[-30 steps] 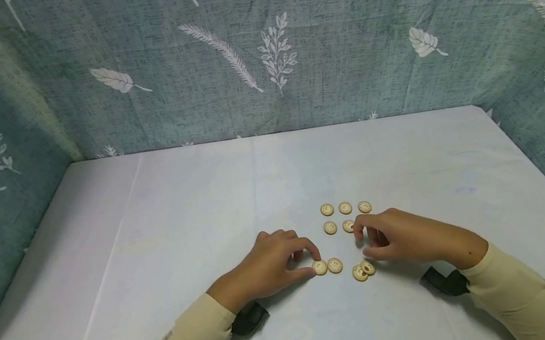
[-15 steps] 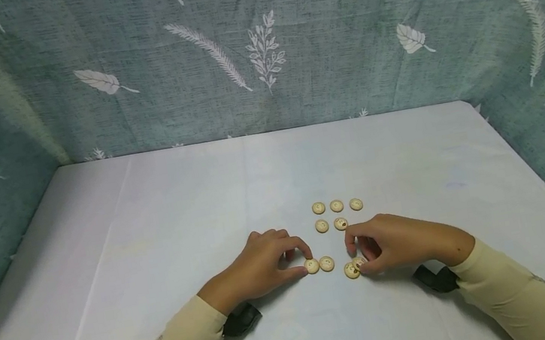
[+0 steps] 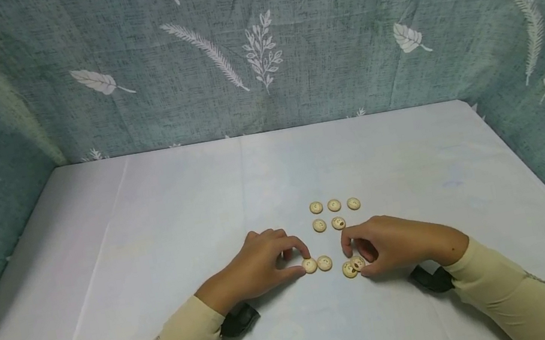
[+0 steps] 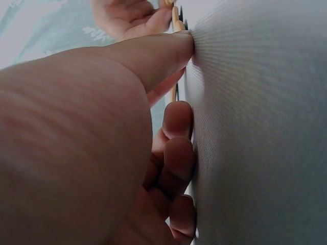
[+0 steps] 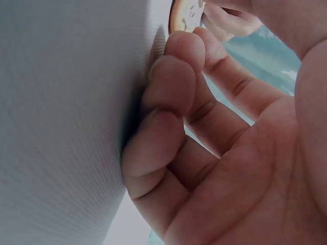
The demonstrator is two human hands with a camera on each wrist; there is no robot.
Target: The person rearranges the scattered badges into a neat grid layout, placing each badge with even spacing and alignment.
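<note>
Round, pale wooden buttons with small printed marks lie on the white cloth. My left hand (image 3: 269, 259) pinches a button (image 3: 309, 265) between thumb and index finger at its left side. A second button (image 3: 324, 263) lies against that one. My right hand (image 3: 391, 242) pinches a tilted button (image 3: 357, 264) by its edges with thumb and index finger. This one overlaps another button (image 3: 349, 269) lying flat. In the right wrist view, a button (image 5: 187, 15) shows just beyond the fingertips. The left thumb (image 4: 168, 51) covers much of its button in the left wrist view.
Behind the hands, a row of three buttons (image 3: 334, 205) lies above a shorter row with a plain button (image 3: 319, 225) and a dark-spotted button (image 3: 338, 223). The white tablecloth (image 3: 175, 205) runs back to a green leaf-patterned curtain (image 3: 159, 117).
My right hand has come down and its thumb and index finger have closed on the overlapping button. My left hand keeps its hold. The whole view has shifted slightly.
</note>
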